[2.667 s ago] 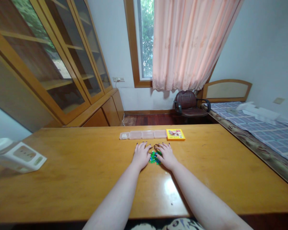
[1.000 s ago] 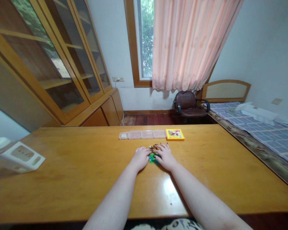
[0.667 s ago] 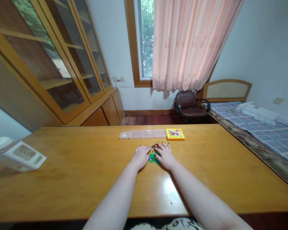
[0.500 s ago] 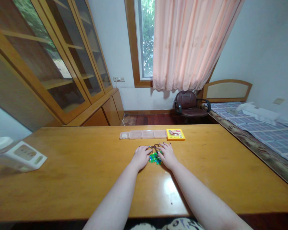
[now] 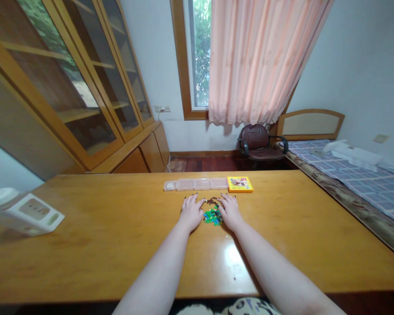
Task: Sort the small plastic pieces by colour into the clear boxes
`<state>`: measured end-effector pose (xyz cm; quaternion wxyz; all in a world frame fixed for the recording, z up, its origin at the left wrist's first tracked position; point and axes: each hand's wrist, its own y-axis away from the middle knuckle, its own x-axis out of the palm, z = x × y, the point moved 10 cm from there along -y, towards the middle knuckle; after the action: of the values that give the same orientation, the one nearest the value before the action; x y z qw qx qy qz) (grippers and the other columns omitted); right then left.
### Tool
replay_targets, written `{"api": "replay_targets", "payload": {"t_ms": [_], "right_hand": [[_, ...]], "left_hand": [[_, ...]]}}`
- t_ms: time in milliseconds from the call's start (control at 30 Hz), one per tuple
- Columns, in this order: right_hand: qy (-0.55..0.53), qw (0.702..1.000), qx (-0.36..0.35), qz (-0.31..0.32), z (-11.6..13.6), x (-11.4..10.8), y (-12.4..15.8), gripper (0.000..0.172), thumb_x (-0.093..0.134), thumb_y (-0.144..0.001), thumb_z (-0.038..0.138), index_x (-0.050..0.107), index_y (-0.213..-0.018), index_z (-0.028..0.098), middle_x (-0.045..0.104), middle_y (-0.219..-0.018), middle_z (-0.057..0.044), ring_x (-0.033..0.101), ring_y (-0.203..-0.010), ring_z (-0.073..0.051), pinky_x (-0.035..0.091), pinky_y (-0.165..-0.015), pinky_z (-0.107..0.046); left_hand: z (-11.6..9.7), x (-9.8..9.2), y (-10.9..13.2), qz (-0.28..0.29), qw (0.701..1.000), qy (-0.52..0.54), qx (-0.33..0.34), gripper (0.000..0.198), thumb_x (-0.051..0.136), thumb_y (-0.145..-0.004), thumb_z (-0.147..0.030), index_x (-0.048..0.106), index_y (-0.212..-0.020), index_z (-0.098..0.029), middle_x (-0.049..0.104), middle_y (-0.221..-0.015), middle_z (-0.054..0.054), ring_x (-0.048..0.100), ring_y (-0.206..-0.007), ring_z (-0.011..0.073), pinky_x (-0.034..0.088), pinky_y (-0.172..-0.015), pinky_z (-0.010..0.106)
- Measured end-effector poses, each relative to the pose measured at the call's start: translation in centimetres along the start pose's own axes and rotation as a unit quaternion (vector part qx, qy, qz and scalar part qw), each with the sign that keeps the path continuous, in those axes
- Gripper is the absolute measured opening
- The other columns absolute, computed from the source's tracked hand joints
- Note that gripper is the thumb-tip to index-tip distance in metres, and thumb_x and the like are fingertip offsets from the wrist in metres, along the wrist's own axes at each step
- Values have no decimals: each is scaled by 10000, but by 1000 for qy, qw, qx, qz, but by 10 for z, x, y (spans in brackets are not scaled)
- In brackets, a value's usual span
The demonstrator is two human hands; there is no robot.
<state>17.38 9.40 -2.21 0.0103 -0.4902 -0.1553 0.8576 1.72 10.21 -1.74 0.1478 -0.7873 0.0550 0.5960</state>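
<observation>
A small heap of green and blue bits (image 5: 212, 216) lies on the wooden table (image 5: 118, 227) between my two hands. A few dark brown bits (image 5: 211, 201) lie just beyond it. My left hand (image 5: 191, 211) rests flat to the left of the heap, fingers stretched out. My right hand (image 5: 229, 209) lies flat to the right of it, fingers also out. Neither hand holds anything. Behind them stand a clear compartment box (image 5: 195, 184) and a yellow box (image 5: 239, 184).
A white device (image 5: 22, 212) lies at the table's left edge. Glass-door wooden cabinets (image 5: 72, 83) line the left wall. A dark chair (image 5: 259, 144) stands under the curtained window, and a bed (image 5: 357, 175) runs along the right side.
My fingers were curled around the heap a second ago and have since stretched out flat. The hands have parted slightly, showing more of the green and blue bits.
</observation>
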Motion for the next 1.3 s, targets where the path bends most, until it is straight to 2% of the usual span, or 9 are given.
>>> {"api": "replay_targets", "payload": {"t_ms": [100, 233, 433, 567, 700, 800, 967, 1167, 1300], "right_hand": [[-24, 999, 28, -41, -10, -7, -1, 337, 409, -899, 297, 628, -1128, 182, 527, -1294, -111, 411, -1228, -236, 214, -1086, -448], [-36, 998, 16, -42, -8, -7, -1, 335, 402, -899, 303, 629, -1118, 190, 541, -1276, -106, 429, -1212, -233, 224, -1082, -444], [-62, 995, 24, -70, -12, -14, -1, 336, 412, -854, 225, 660, -1075, 174, 618, -1174, -95, 506, -1127, -216, 316, -1024, -372], [-46, 996, 67, -44, -25, -14, -1, 357, 427, -770, 137, 704, -987, 195, 686, -1025, -54, 563, -997, -201, 384, -918, -315], [-21, 998, 60, -21, -25, -15, -2, 320, 430, -782, 137, 734, -848, 214, 704, -931, -36, 556, -939, -192, 376, -878, -299], [4, 998, 60, -13, -24, -16, -2, 312, 441, -806, 164, 743, -808, 241, 700, -950, -26, 540, -940, -196, 361, -876, -314], [45, 998, 51, -11, -20, -14, -1, 297, 463, -816, 199, 747, -827, 283, 672, -1065, 1, 499, -1016, -206, 314, -932, -349], [63, 996, 56, -7, -17, -10, -2, 342, 478, -800, 209, 688, -1058, 283, 596, -1218, -33, 420, -1166, -244, 194, -1045, -432], [21, 999, 40, -24, -15, -14, -3, 311, 462, -794, 174, 721, -944, 260, 639, -1136, -28, 474, -1106, -207, 225, -1044, -386]], "left_hand": [[-3, 9, -1, 16, 1000, -3, 15, 460, 483, -812, -241, 534, -1262, -319, 392, -1425, 43, 298, -1320, 259, 136, -1121, 473], [-7, 18, -1, 39, 998, 6, 38, 493, 475, -830, -273, 468, -1319, -332, 350, -1455, 45, 279, -1336, 267, 112, -1124, 491], [0, 23, -3, 50, 999, 6, 9, 482, 445, -857, -326, 441, -1339, -322, 304, -1482, 62, 222, -1365, 287, 67, -1113, 543], [6, 12, -1, 24, 1000, -1, -10, 437, 474, -829, -296, 546, -1260, -283, 397, -1427, 73, 261, -1344, 292, 115, -1115, 522], [13, -5, 1, -16, 999, -4, -39, 328, 484, -796, -228, 682, -1057, -240, 547, -1282, 76, 350, -1284, 285, 183, -1107, 498], [13, -12, 1, -39, 998, 20, -44, 306, 468, -788, -186, 703, -977, -235, 605, -1192, 60, 421, -1223, 260, 225, -1101, 473], [-8, -10, 2, -24, 998, 58, 32, 367, 469, -788, -162, 660, -1085, -259, 586, -1218, 39, 416, -1223, 228, 231, -1109, 439], [-38, 8, 11, 60, 989, 63, 122, 450, 497, -828, -259, 518, -1267, -359, 413, -1409, 1, 295, -1321, 249, 143, -1125, 515], [-46, 13, 14, 77, 986, 58, 137, 450, 494, -851, -312, 477, -1293, -394, 346, -1453, -1, 258, -1345, 261, 110, -1122, 544]]}}
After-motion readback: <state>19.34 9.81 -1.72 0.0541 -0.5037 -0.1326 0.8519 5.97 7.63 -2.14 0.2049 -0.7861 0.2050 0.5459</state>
